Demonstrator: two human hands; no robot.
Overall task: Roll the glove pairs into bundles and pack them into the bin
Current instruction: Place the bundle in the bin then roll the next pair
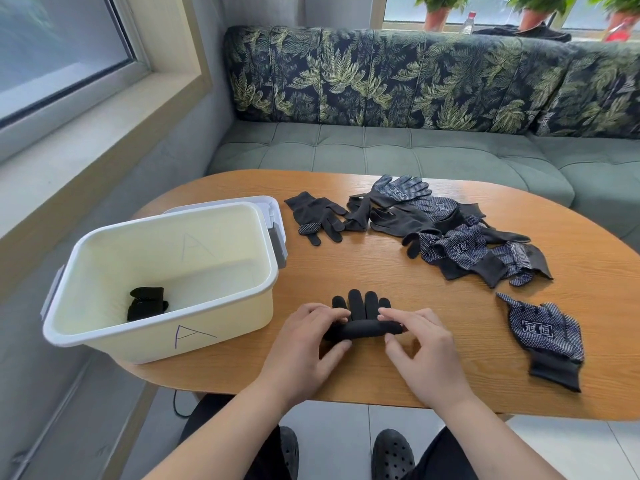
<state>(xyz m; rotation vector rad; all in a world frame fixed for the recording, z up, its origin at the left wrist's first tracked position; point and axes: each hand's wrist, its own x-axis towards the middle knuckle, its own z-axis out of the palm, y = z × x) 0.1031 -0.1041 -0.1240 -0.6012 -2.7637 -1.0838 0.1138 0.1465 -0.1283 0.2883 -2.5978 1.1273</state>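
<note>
lying near the front edge of the table, a black glove pair is half rolled, its finger ends flat beyond the roll. the roll is pinched by the left hand and the right hand, one at each end. one black bundle is held in the white bin just to the left. loose gloves are heaped farther back.

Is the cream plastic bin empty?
Nearly empty: the cream plastic bin holds one rolled black glove bundle on its floor.
</note>
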